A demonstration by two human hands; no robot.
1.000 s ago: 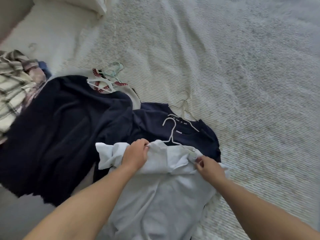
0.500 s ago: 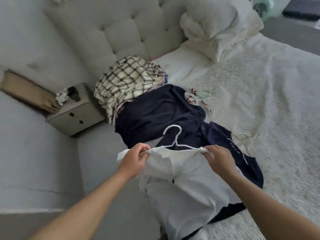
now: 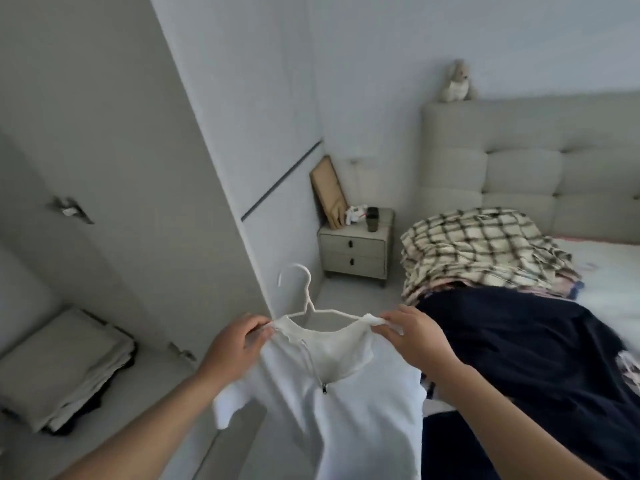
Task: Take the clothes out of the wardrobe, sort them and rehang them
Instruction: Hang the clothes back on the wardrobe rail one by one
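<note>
wardrobe (image 3: 104, 168) left of the gripped hanger (image 3: 308, 306), nightstand (image 3: 355, 249) behind it, clothes pile (image 3: 502, 306) on bed (image 3: 616, 289) right.

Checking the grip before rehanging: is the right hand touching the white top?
Touching. The head view shows the right hand pinching the white top at its shoulder.

White zip-neck top (image 3: 332, 403) hanging upright on white hanger (image 3: 304, 306).

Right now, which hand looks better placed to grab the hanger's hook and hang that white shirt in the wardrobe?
Probably the left hand: the hanger hook curves toward it, and the wardrobe stands on that side.
</note>
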